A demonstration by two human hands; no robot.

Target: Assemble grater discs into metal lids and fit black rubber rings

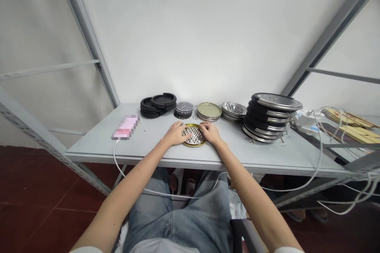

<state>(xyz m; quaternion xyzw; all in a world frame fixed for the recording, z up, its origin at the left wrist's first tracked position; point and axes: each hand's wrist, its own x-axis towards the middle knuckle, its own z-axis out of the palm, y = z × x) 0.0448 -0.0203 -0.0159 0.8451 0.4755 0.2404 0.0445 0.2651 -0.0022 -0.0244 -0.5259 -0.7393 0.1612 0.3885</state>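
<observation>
A round gold-rimmed metal plate with a silver perforated grater-like face (196,136) lies flat on the table in front of me. My left hand (175,133) grips its left edge, with the thumb reaching over the silver face. At the opposite edge, my right hand (210,132) holds the rim with bent fingers. Just behind are a stack of silver perforated discs (184,107), a few small wire clips (194,116) and a stack of gold-coloured round plates (209,110). More silver perforated plates in rims (234,110) are piled to their right.
Black round rings (158,104) are stacked at the back left. A tall pile of black and silver round assemblies (267,118) with wire hooks stands right. A pink phone (126,126) lies left, its white cable (115,154) running off the table edge. Metal shelf posts (89,39) flank the table.
</observation>
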